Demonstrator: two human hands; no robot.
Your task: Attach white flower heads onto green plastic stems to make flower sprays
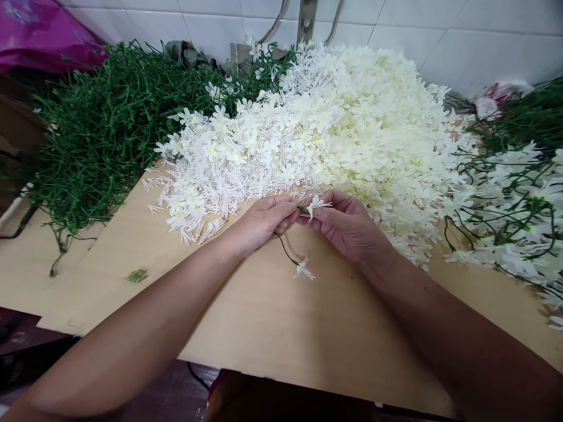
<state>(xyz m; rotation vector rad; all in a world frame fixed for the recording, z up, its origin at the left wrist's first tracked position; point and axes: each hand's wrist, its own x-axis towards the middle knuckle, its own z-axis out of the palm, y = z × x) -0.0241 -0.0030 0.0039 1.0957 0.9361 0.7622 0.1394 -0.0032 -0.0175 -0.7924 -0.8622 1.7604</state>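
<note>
My left hand (pixel 276 218) is closed on a green plastic flower stem (pixel 285 251). One branch hangs below the fingers and ends in a white flower (pixel 304 268). At the stem's upper tip, a white artificial flower (pixel 315 205) is pinched in my right hand (pixel 345 223), whose fingers almost meet the left ones. Thin white stamens stick out of this flower to the right. Just beyond both hands lies a big heap of white and cream flower heads (pixel 373 117), with white stamen pieces (pixel 229 181) along its near left side.
Bare green stems (pixel 109 129) are piled at the left. Stems with white flowers on them (pixel 519 211) lie at the right. A small green scrap (pixel 137 275) rests on the wooden table (pixel 259 316). A tiled wall (pixel 413 23) stands behind, with a purple bag (pixel 48 35) at the far left.
</note>
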